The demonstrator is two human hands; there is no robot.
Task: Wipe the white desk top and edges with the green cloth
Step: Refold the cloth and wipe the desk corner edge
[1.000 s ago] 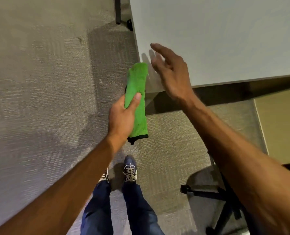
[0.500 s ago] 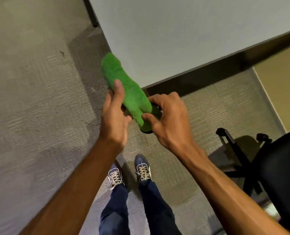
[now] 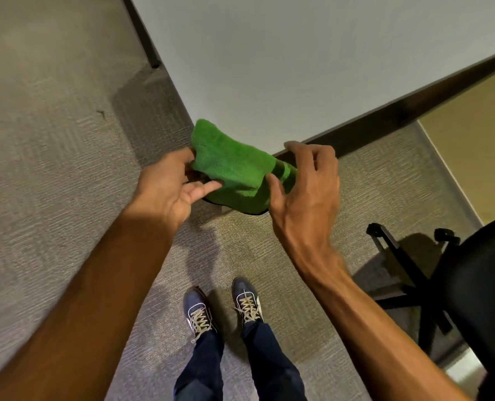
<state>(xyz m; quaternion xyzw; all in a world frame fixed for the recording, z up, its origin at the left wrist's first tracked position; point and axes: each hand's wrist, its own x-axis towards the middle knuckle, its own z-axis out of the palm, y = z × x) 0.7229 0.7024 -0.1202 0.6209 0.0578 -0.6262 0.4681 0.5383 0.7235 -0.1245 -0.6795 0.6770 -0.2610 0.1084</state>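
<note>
The green cloth (image 3: 234, 169), folded with a dark hem along its lower edge, hangs in the air just in front of the near corner of the white desk (image 3: 312, 68). My left hand (image 3: 171, 183) holds its left end, fingers curled under it. My right hand (image 3: 307, 180) grips the right end between thumb and fingers. The cloth's upper tip overlaps the desk corner in the picture; whether it touches the desk cannot be told.
Grey carpet lies all around. A black office chair (image 3: 471, 285) with a wheeled base stands at the right. A dark desk leg (image 3: 145, 36) shows at the top left. My feet (image 3: 223, 308) stand below the hands.
My right hand came off the desk top to the cloth and now holds its right end. Both hands have turned the cloth from lengthwise to spread sideways. The view shifted left.
</note>
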